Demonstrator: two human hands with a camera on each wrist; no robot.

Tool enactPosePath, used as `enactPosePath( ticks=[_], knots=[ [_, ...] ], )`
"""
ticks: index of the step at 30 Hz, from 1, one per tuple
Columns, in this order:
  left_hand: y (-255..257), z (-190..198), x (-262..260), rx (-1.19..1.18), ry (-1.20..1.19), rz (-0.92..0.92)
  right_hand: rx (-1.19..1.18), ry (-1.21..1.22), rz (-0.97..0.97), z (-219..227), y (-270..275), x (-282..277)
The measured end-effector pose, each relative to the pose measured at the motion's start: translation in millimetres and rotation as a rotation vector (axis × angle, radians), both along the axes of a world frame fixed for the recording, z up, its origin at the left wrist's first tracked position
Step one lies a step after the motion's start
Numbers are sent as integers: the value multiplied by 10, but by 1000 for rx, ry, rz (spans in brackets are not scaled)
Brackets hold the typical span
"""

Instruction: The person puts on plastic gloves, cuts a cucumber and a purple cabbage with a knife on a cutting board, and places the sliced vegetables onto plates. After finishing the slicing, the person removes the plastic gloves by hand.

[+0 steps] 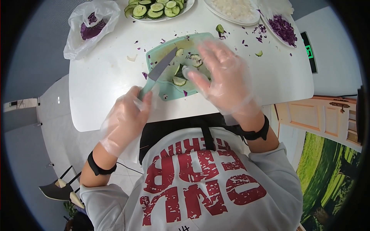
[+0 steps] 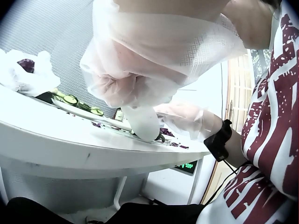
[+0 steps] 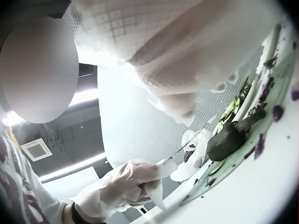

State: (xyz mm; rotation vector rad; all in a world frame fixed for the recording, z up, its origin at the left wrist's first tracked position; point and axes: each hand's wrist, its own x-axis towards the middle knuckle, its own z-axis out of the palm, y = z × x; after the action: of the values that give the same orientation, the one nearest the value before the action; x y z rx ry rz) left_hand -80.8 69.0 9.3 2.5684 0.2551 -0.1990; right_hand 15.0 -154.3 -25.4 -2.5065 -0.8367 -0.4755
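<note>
My left hand (image 1: pixel 127 115), in a clear plastic glove, grips the pale green handle of a knife (image 1: pixel 162 66); its blade slants over the left part of a green cutting board (image 1: pixel 175 93). My gloved right hand (image 1: pixel 225 77) is held over the board's right side with fingers extended, its thumb by a dark cucumber piece (image 1: pixel 180 72). Whether they touch is unclear. Cucumber slices (image 1: pixel 179 81) and purple bits lie on the board. In the right wrist view the cucumber piece (image 3: pixel 226 142) rests below the right hand (image 3: pixel 187 56).
Along the far edge stand a plate of cucumber slices (image 1: pixel 155 14), a plate of white pieces (image 1: pixel 235 11) and a plate of shredded purple cabbage (image 1: pixel 282 30). A plastic bag with purple cabbage (image 1: pixel 92 30) lies at the far left. Scraps dot the white table (image 1: pixel 100 88).
</note>
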Motion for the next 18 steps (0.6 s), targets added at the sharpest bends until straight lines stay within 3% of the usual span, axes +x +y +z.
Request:
enactPosePath(
  ticks=[2,6,9,12,14,18],
  knots=[
    [-14,-15,-43,-74,21,48,24,11,108,-22,-4,-66],
    [-32,13,-67,-138,92,40,4,92,112,4,66,-143],
    [-35,1,-69,-105,48,-9,-10,-93,141,51,81,-142],
    [-34,21,-55,-91,62,-5,-7,-88,115,-43,91,-92],
    [-27,13,-50,-81,38,22,6,-69,-48,-59,66,-34],
    [-6,-79,-71,-55,-39,8,42,-122,-80,-40,40,-24]
  ],
)
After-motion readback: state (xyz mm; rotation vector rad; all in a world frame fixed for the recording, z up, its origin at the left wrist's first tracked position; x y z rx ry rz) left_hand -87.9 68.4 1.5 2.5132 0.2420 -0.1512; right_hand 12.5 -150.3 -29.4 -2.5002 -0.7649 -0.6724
